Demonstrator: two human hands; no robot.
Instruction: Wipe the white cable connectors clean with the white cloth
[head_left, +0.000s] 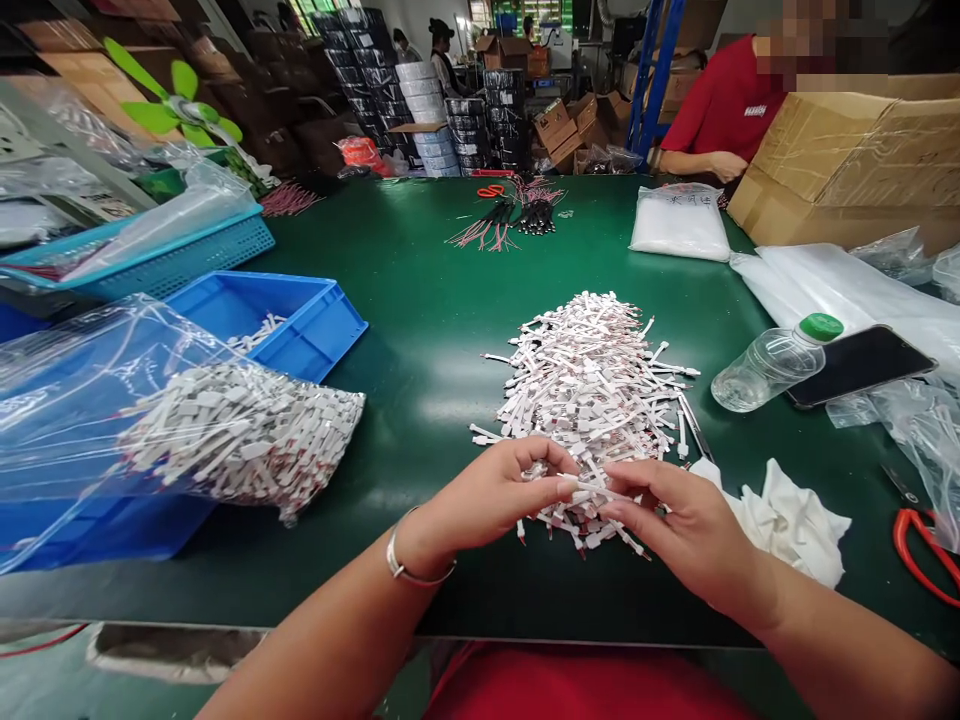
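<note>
Between my two hands is a short white cable [598, 489], held roughly level above the near side of a pile. My left hand [517, 485] pinches one end between thumb and fingers. The other end is pinched by my right hand [667, 510]. The heap of short white cables [589, 370], with flat white connectors and reddish wire ends, spreads over the green table [420, 320]. To the left, a clear plastic bag [247, 430] full of similar white cables lies across a blue bin [307, 310], where a few more cables show.
At right are a plastic bottle [765, 370] with a green cap, a phone [862, 365], a crumpled white cloth [795, 520] and red-handled scissors [926, 550]. Black-and-red wire bundles [517, 218] lie farther back. A person in red [712, 110] works beside a cardboard box [847, 160].
</note>
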